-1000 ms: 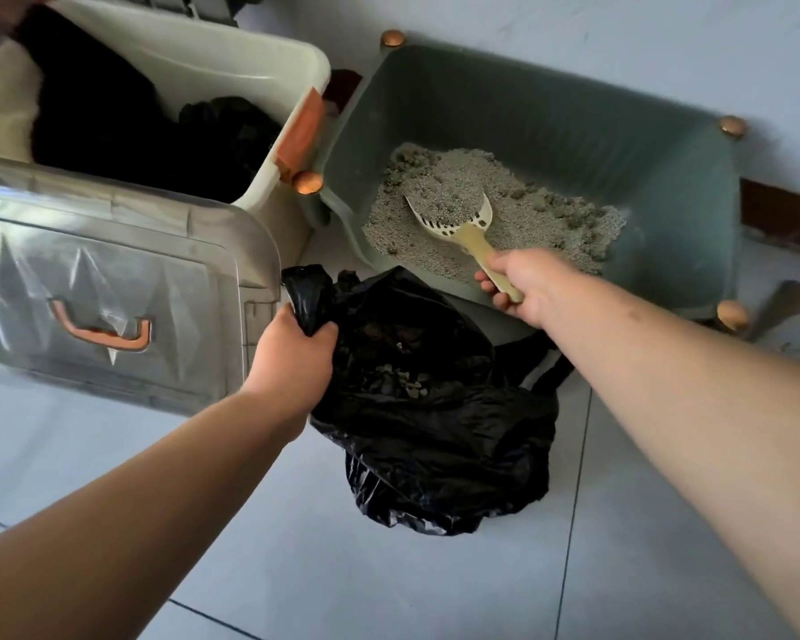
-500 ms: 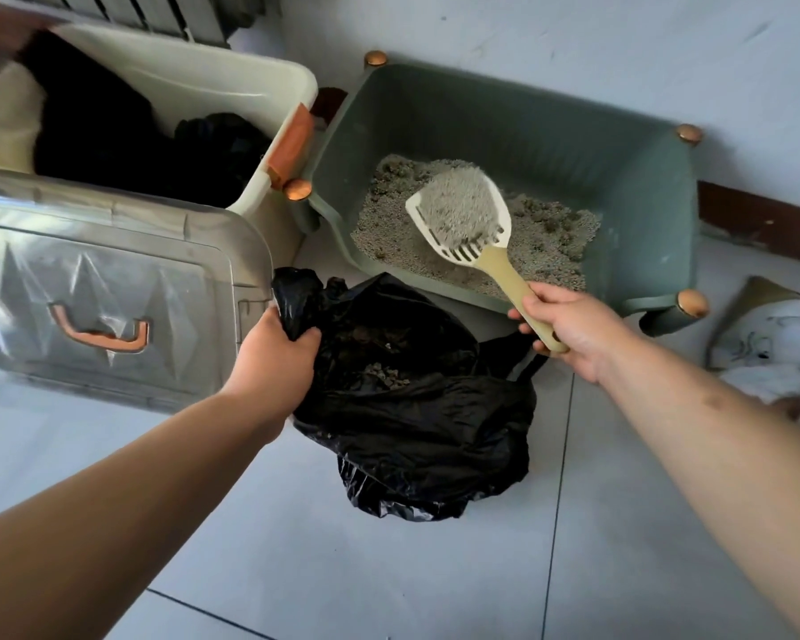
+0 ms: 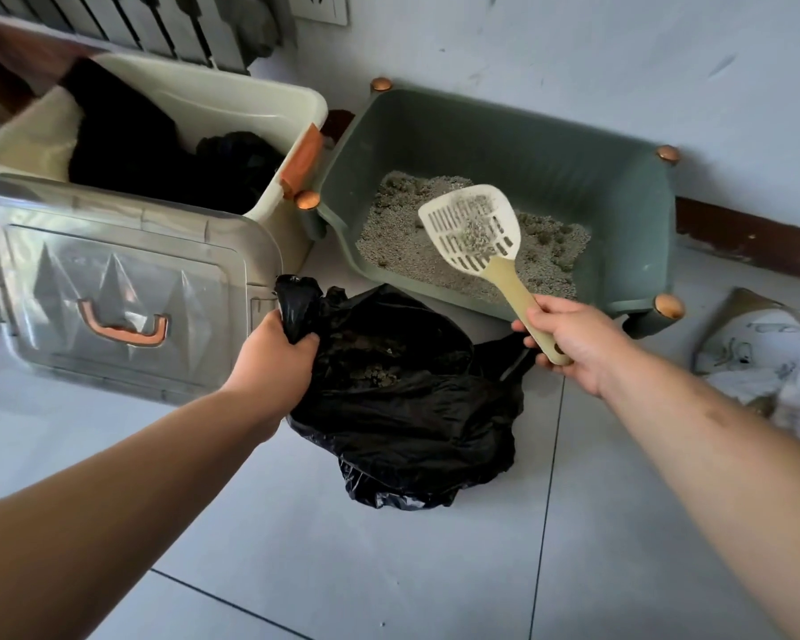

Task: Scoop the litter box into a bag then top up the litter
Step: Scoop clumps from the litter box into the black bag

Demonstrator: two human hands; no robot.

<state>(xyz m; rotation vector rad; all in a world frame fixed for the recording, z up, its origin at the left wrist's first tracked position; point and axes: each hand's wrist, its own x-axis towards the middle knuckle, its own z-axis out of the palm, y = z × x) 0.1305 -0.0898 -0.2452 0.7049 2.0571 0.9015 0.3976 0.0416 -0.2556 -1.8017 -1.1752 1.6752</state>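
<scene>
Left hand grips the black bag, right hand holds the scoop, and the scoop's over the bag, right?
No: the head view shows the scoop over the litter box, not the black bag. The left hand does grip the bag; the right hand holds the scoop.

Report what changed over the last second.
The right hand lifted the scoop out of the litter and drew it back toward the bag; its heaped load has mostly sifted away, leaving a small clump. The left hand still grips the bag's edge; bag and litter box stayed put.
</scene>
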